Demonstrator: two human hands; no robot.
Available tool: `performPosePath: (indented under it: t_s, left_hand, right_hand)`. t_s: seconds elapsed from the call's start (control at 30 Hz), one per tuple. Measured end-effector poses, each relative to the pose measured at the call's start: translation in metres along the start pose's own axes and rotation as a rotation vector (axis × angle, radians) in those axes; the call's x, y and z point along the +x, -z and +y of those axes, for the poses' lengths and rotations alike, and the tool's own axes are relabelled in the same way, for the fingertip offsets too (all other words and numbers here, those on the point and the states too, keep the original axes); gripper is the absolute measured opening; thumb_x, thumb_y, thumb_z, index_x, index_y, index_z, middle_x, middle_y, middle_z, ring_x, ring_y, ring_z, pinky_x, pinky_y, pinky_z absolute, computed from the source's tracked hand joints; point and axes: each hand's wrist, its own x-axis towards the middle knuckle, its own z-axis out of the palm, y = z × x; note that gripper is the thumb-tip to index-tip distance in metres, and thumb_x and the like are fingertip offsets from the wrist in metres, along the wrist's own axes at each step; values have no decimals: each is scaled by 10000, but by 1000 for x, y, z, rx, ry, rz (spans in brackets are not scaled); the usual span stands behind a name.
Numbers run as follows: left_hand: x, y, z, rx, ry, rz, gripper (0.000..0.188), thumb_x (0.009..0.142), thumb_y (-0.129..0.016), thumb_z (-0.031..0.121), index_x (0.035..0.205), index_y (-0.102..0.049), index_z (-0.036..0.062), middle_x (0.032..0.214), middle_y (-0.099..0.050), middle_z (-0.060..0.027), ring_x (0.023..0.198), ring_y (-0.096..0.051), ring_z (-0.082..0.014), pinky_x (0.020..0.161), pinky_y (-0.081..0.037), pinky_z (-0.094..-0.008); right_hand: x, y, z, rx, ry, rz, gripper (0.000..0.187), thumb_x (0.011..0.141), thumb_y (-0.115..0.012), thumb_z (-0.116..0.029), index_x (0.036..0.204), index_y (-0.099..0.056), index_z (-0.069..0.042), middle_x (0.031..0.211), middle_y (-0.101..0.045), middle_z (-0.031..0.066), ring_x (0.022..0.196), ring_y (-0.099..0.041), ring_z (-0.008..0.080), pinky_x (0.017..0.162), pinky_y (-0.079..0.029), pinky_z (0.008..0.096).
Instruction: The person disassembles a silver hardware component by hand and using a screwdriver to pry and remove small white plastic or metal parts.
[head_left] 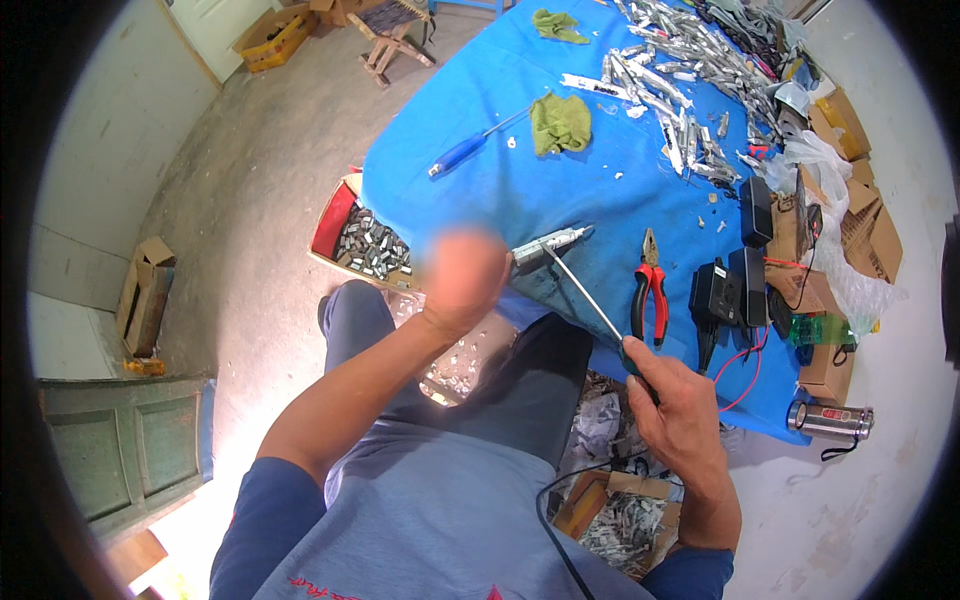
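My left hand [465, 275], its fingers blurred, is at the near edge of the blue-covered table. It grips the near end of a slim white-and-grey part [553, 245], whose far end points right over the cloth. In my right hand [675, 405] is a screwdriver [590, 291] with a dark green handle and a long metal shaft. The tip of its shaft meets the part near its middle. Right of the screwdriver lie red-and-black pliers [650, 285], jaws pointing away from me.
A blue screwdriver [460, 155] and green rags [561, 124] lie farther back on the blue cloth [420, 120]. White parts [690, 60] pile up at the far right. Black adapters [715, 295] and a steel flask [830, 419] line the right. A red box [333, 228] holds small metal pieces.
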Motion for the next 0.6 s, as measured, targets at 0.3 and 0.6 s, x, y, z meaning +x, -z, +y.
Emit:
performPosePath:
  t_s: [0.3, 0.6]
  left_hand:
    - [-4, -5, -5, -52, -14, -58, 84, 849, -616, 108, 887, -575, 46, 878, -534, -139, 830, -522, -313, 756, -421, -446]
    - [3, -1, 2, -54, 24, 1, 65, 819, -642, 107, 813, -587, 72, 786, -541, -94, 766, -540, -292, 744, -382, -417]
  right_hand:
    - [24, 23, -4, -91, 39, -94, 345, 826, -630, -96, 1171, -615, -83, 728, -612, 176, 663, -606, 368, 587, -457, 460]
    - [51, 47, -2, 78, -72, -256, 318, 853, -583, -106, 1161, -641, -52, 761, -644, 144, 607, -602, 282, 592, -469, 357]
